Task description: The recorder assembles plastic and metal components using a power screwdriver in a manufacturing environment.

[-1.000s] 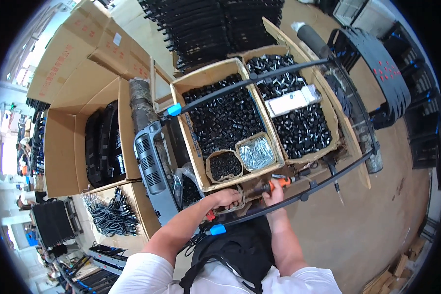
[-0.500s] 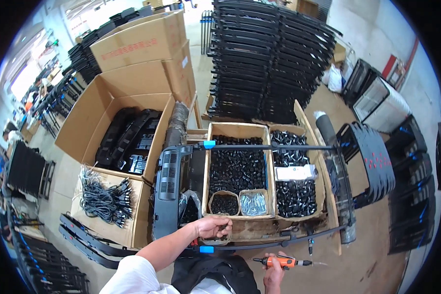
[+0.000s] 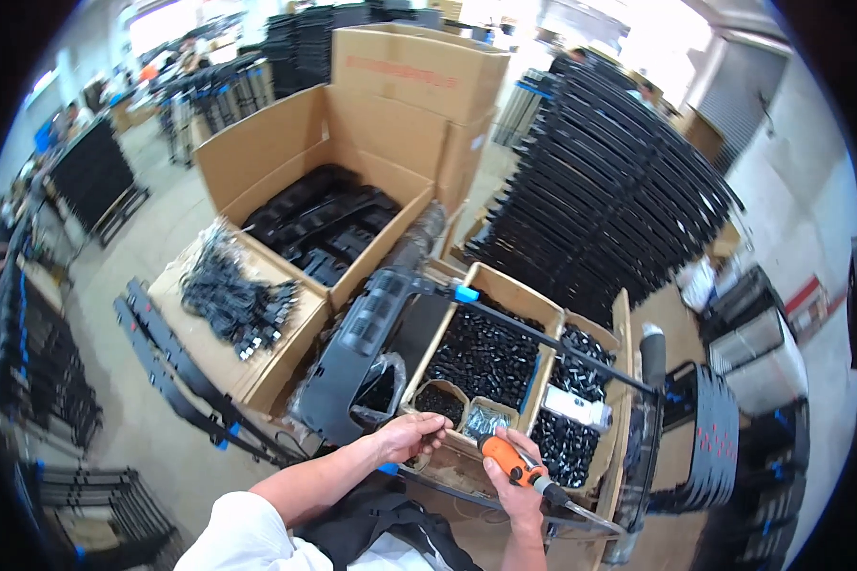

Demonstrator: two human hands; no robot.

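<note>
My right hand grips an orange electric screwdriver, its tip pointing up and left toward my left hand. My left hand is closed in a pinch beside it; whatever lies between the fingertips is too small to make out. Just beyond my hands, a small bin of dark little parts and another of silvery screws stand inside a wooden-edged box of black plastic pieces. A black frame with a vented panel and a blue clip lies across the bench, one bar passing over the boxes.
A second box of black fittings holds a white packet. An open carton of black mouldings stands at left, with bundled cables before it. Tall stacked black frames rise behind; grey curved parts hang at right.
My right hand has lifted the screwdriver from low at the right to beside my left hand, turning its tip upward. The left hand stays pinched. The whole view has turned and tilted.
</note>
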